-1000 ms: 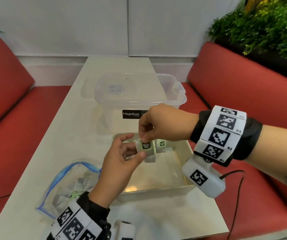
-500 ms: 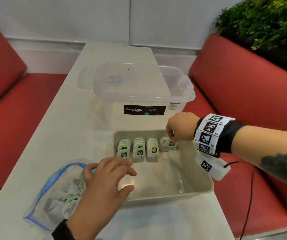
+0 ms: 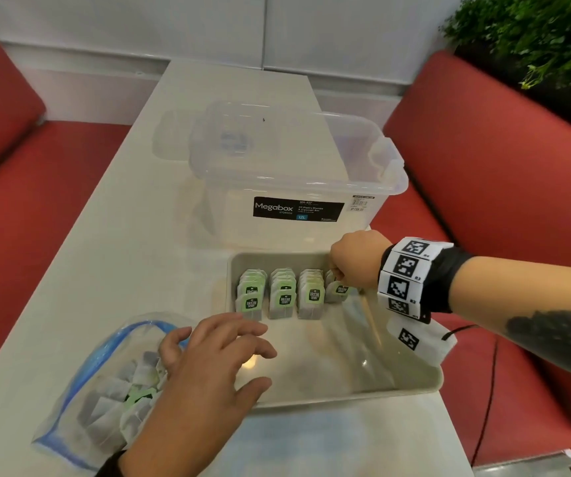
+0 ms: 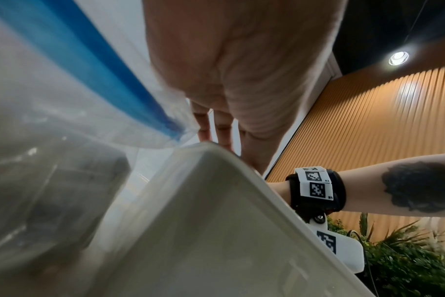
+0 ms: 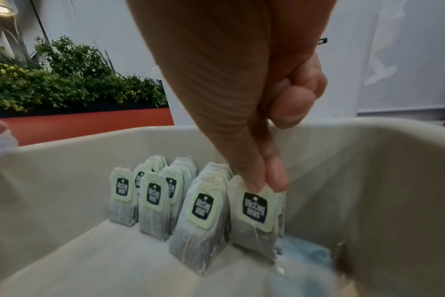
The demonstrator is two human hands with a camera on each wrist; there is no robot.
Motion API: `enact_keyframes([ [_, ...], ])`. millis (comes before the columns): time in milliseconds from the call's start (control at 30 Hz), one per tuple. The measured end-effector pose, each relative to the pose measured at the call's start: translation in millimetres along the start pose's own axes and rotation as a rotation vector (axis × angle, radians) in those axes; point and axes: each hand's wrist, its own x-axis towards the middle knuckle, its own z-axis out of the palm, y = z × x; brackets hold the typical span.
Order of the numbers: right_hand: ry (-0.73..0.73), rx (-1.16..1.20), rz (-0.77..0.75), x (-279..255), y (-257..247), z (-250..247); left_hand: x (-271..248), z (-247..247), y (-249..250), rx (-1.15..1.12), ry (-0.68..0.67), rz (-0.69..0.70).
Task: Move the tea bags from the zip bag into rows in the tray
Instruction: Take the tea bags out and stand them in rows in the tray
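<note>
Tray point(image 3: 414, 390) holds four rows of tea bags point(image 3: 282, 297).

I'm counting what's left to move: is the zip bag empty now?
No. In the head view the zip bag holds several tea bags beside the left hand.

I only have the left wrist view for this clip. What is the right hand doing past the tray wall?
Observer: The right hand pinches the top of a standing grey tea bag with a pale green tag.
Operator: Where in the tray?
Observer: At the front of the fourth, rightmost row in the beige plastic tray.
Operator: Any left in the bag?
Observer: Yes, a loose heap lies in the clear blue-edged zip bag.
</note>
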Motion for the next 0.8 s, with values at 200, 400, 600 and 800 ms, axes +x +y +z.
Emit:
enact_keyframes([
  [200, -0.002, -0.034, 0.030, 0.8, -2.4, 1.7, -0.1, 1.1, -0.9, -0.049, 0.000, -0.014],
  [400, 0.003, -0.060, 0.041, -0.6, -6.5, 0.0, 0.1, 0.6, -2.4, -0.088, -0.019, -0.021],
  [600, 0.026, -0.090, 0.056, -2.7, -10.6, 0.0, -1.0, -1.3, -2.6, -0.094, -0.018, -0.017],
  [800, 0.038, -0.094, 0.108, -4.1, -12.3, -1.7, -2.2, -2.4, -2.4, -0.103, -0.026, -0.021],
])
